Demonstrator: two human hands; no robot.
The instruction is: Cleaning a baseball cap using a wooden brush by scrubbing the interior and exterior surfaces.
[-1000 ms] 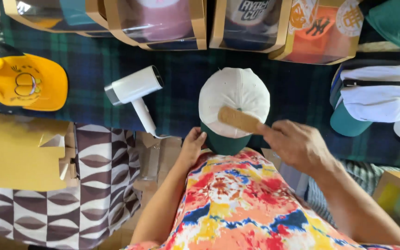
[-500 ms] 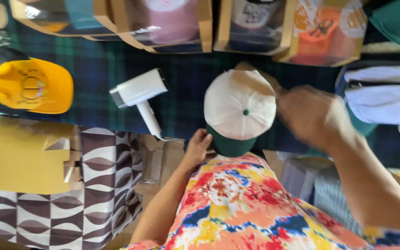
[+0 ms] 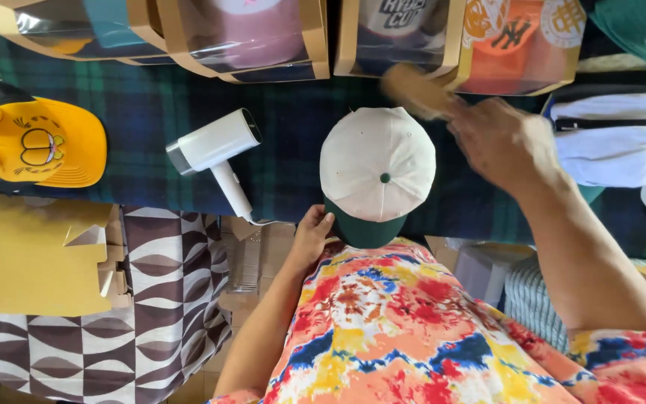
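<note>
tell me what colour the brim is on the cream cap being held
Dark green brim, matching the top button, seen in the head view.

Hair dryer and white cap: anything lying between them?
Nothing; head view shows only bare plaid cloth between the white hair dryer and the white cap.

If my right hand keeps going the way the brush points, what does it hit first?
The right hand aims the wooden brush up and left, past the cap. First in that line is probably the windowed box at the table's back, though depth is unclear.
</note>
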